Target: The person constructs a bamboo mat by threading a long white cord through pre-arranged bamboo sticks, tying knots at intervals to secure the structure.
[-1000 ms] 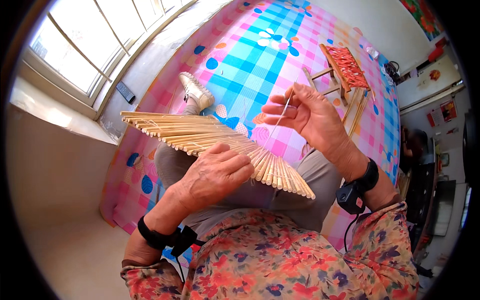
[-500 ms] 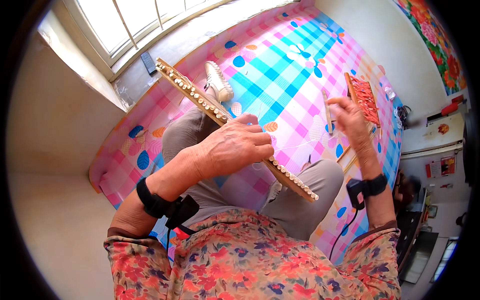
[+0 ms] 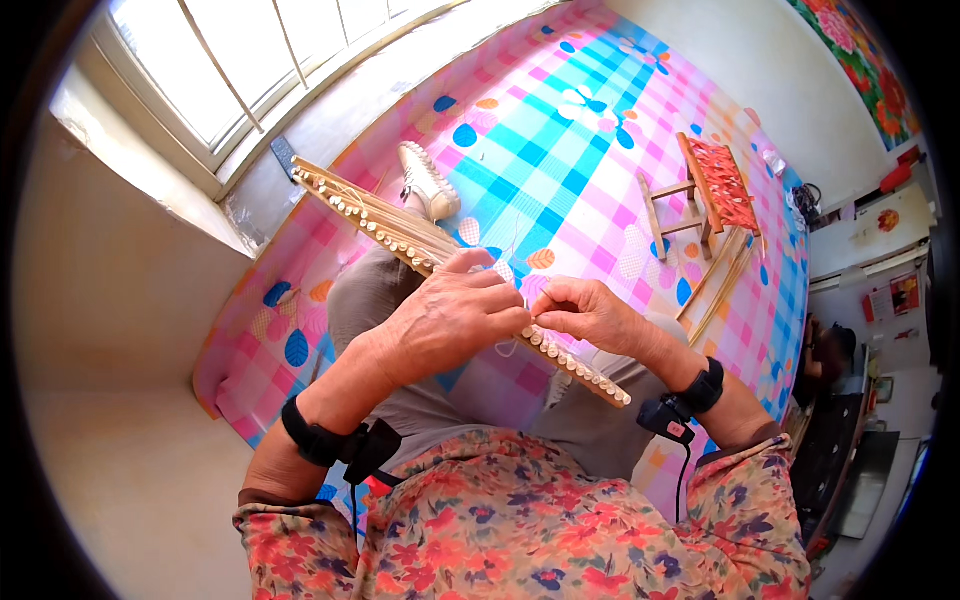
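Note:
A long flat mat of pale stalks (image 3: 375,222), their round cut ends lined up along one edge, slants across my lap from upper left to lower right. My left hand (image 3: 452,312) grips it near the middle, fingers curled over the edge. Right beside those fingers, my right hand (image 3: 590,315) pinches at the stalk edge with thumb and forefinger. What lies between those fingertips is too small to make out. White thread (image 3: 507,350) loops loosely below the left fingers.
I sit on a pink and blue checked sheet (image 3: 540,150). A wooden stool with a red woven seat (image 3: 725,185) lies tipped at the right, with loose stalks (image 3: 722,285) beside it. A remote control (image 3: 284,155) rests on the window ledge at the left.
My right hand has come from the far right, beside the stool, down and left to the mat's edge. The thread that stretched toward it now hangs slack. My left hand keeps its grip.

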Tool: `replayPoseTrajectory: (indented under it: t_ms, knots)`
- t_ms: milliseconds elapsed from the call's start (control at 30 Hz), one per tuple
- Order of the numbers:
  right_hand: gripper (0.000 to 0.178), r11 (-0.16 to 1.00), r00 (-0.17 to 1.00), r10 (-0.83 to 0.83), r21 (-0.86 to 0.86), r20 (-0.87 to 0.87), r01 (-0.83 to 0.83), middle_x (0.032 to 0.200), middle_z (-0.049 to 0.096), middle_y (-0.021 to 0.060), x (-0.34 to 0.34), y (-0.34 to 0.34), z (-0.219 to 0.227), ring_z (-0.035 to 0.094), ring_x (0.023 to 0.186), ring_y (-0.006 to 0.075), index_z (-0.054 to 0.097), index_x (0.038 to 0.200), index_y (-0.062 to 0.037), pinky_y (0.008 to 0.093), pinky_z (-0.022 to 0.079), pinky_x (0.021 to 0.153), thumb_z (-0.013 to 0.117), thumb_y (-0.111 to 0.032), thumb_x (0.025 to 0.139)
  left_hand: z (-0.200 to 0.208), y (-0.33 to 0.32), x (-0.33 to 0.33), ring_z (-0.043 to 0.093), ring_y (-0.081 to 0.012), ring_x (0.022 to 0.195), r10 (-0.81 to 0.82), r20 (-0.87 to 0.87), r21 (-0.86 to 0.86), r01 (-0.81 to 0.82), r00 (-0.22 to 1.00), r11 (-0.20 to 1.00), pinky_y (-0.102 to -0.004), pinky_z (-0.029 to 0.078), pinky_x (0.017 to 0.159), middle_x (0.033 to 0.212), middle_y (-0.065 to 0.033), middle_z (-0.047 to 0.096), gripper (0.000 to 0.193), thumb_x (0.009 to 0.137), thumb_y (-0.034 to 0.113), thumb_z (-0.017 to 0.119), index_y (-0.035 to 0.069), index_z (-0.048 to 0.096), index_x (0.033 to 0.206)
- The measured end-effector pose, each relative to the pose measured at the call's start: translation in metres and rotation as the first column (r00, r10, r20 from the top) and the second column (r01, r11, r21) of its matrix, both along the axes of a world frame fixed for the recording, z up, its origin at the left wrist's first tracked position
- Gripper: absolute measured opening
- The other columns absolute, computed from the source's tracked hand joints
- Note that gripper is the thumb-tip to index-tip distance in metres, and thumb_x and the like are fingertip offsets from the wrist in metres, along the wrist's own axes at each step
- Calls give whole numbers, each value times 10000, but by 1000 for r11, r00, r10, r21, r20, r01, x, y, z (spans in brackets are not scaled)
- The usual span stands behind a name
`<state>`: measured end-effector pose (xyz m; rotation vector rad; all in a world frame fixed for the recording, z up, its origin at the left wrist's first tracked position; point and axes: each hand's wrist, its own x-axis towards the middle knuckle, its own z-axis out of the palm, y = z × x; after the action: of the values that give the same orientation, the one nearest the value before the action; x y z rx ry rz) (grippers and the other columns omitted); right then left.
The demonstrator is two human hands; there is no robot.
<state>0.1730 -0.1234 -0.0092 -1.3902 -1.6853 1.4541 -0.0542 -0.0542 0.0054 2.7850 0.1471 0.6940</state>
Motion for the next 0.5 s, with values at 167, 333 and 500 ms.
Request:
replayPoseTrajectory:
  t_ms: [167,333,500]
  knots:
    - [171,952,964,-142,-299,-223,71,791,600,22,0,-3,7,516,650,37,608,1002,-16,182,406,554,555,-139,894,6,-3,-1,595,-168,850,19,21,-14,-19,1000,1000,-416,396,943,891,10,604,159,754,116,644,122,591,903]
    - [198,858,892,-230,-513,-390,-2,790,601,21,3,0,13,529,660,53,615,1005,-20,197,417,574,560,-176,896,6,-5,-1,593,-177,812,5,25,-42,-4,1000,999,-409,400,937,892,9,608,193,737,101,651,124,613,925]
    - [240,985,985,135,-120,111,-121,722,590,9,11,4,20,543,707,74,673,937,-30,238,441,653,613,-254,873,7,-6,-1,589,-173,793,11,-43,-86,-15,999,996,-389,408,915,875,13,606,214,717,83,657,130,631,924]
